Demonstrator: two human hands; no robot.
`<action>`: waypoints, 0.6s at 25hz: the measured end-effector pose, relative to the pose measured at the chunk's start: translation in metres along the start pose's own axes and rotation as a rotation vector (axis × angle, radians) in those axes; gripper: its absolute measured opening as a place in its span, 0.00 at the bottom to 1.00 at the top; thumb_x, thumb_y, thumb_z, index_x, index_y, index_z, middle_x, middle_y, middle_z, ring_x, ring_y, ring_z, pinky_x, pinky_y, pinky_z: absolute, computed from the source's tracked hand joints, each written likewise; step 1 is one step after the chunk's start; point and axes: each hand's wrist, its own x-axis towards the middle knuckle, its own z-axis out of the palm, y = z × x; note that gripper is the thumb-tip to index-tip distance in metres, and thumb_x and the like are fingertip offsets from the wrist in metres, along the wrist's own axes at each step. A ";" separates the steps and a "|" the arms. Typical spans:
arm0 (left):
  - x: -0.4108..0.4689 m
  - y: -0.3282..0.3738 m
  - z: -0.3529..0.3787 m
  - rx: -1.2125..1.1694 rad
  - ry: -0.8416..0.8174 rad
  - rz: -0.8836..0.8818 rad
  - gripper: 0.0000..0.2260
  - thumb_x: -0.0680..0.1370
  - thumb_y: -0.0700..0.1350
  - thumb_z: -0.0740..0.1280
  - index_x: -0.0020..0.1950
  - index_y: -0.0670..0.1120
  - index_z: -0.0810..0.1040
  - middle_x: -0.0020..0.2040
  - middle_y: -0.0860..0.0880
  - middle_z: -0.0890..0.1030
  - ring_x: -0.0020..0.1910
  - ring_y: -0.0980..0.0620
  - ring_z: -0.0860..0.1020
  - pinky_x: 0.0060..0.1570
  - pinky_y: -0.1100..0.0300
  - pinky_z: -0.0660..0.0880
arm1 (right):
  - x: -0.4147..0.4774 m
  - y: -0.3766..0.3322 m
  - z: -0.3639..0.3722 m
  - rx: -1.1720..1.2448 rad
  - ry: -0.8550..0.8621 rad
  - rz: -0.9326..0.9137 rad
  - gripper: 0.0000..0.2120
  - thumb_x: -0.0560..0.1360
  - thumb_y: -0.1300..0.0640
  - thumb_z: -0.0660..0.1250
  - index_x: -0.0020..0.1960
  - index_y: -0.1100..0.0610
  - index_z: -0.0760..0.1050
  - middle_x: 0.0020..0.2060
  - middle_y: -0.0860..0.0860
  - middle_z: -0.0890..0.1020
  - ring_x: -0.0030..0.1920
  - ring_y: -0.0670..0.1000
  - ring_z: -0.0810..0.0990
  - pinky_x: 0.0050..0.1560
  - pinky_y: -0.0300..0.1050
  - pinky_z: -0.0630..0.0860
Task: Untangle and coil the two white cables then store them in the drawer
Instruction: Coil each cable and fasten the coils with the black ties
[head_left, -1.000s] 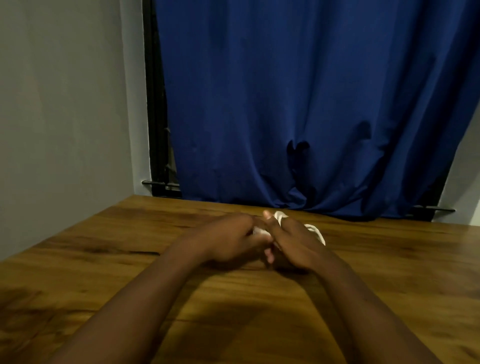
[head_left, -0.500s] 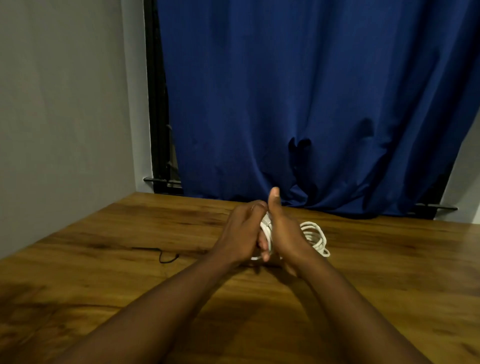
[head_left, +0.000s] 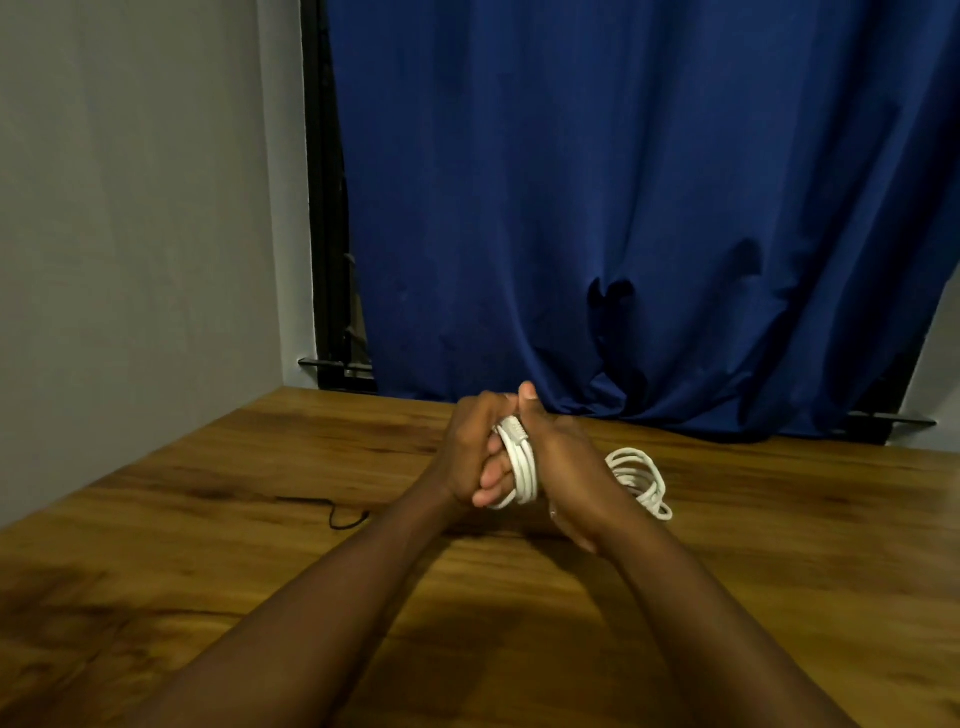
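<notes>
Held coil: we see one white cable (head_left: 522, 467) wound into tight loops, clamped between both hands and raised off the table (head_left: 779, 571).
Why held so: we judge the pinch keeps the loops from springing open while the loose end is tucked in.
Left hand (head_left: 467, 452): fingers curled over the coil's upper end, touching the right thumb; the forearm reaches in from the lower left.
Right hand (head_left: 569, 467): thumb upright, back of the hand towards us, fingers curled through the loops.
Second coil (head_left: 641, 480): already looped, lying on the table just beyond the right hand, clear of all the fingers.
Drawer: not in view.
Black cord (head_left: 337, 514): on the table, well left of the left fingers.
</notes>
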 end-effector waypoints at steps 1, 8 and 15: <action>0.001 -0.003 0.001 -0.016 -0.001 0.021 0.19 0.82 0.37 0.55 0.33 0.49 0.71 0.21 0.58 0.73 0.21 0.63 0.72 0.26 0.72 0.67 | -0.001 -0.002 0.005 -0.140 0.137 -0.060 0.32 0.81 0.40 0.49 0.34 0.62 0.77 0.20 0.53 0.78 0.23 0.48 0.80 0.29 0.36 0.75; -0.003 0.000 0.005 0.041 -0.038 0.029 0.16 0.79 0.48 0.54 0.32 0.46 0.70 0.21 0.53 0.71 0.20 0.59 0.70 0.24 0.65 0.67 | 0.005 0.002 0.009 -0.167 0.292 -0.071 0.34 0.80 0.37 0.51 0.25 0.57 0.76 0.17 0.52 0.76 0.21 0.48 0.79 0.31 0.37 0.76; 0.001 0.002 0.016 0.062 0.004 0.082 0.18 0.78 0.53 0.55 0.33 0.45 0.72 0.24 0.54 0.74 0.26 0.59 0.72 0.29 0.60 0.68 | 0.000 0.004 0.020 -0.485 0.568 -0.296 0.33 0.79 0.37 0.46 0.29 0.55 0.74 0.21 0.49 0.76 0.26 0.44 0.78 0.28 0.31 0.69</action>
